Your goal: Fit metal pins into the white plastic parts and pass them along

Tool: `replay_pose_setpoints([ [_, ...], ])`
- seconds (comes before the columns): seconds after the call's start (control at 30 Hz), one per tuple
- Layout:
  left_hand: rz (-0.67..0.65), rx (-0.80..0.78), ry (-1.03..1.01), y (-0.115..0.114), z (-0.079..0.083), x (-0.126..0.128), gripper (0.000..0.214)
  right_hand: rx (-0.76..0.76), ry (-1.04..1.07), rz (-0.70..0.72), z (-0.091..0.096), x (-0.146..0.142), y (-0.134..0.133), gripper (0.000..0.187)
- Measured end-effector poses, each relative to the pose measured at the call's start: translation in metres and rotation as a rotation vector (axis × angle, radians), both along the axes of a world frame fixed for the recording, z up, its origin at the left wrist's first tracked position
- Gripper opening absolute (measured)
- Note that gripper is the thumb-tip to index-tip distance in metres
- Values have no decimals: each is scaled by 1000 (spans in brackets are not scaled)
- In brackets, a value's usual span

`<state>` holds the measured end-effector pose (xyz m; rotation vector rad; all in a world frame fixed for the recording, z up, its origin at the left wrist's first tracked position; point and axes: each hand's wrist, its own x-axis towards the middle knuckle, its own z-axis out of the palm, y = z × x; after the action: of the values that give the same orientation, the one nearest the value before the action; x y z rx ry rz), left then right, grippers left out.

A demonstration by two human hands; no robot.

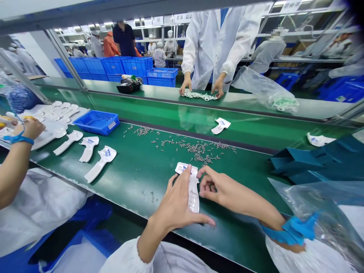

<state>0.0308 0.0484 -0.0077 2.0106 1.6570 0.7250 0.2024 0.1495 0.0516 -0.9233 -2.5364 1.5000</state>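
A white plastic handle-shaped shell half [193,193] with blue parts at its wide end lies on the green bench in front of me. My left hand [178,201] is stretched over its left side, the index finger across the wide end and the thumb spread past the narrow end. At the shell's right edge, my right hand [218,185] has curled fingers, with index finger and thumb bent towards the shell; whatever they may hold is hidden. Just beyond lie many small metal parts [199,149], loosely scattered.
Several similar shells [102,161] lie to the left, beside a blue tray [98,122]. A co-worker's hand [30,129] works at far left. Across the bench another person handles white-green rings [199,94]. Single shells [220,126] lie on the green belt. Dark teal bins [321,159] stand at right.
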Motion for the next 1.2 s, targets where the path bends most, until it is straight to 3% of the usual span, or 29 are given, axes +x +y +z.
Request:
replay_pose_setpoints([
  [0.17,9,-9,-44,-1,-3,0,148,59,-151,121,4,-23,6,24],
  [0.4,6,5,-74,0,-5,-1,148,290,-328,201,13,-40,10,18],
  [0.63,17,18,-106,0,-5,0,150,190,-326,255,13,-44,17,19],
  [0.83,23,7,-128,-1,-5,-1,151,211,-341,231,15,-49,16,18],
  [0.97,11,13,-136,-1,-6,-1,151,155,-334,315,17,-52,17,17],
  [1.2,10,23,-159,-2,-7,0,151,256,-372,279,11,-53,17,16],
])
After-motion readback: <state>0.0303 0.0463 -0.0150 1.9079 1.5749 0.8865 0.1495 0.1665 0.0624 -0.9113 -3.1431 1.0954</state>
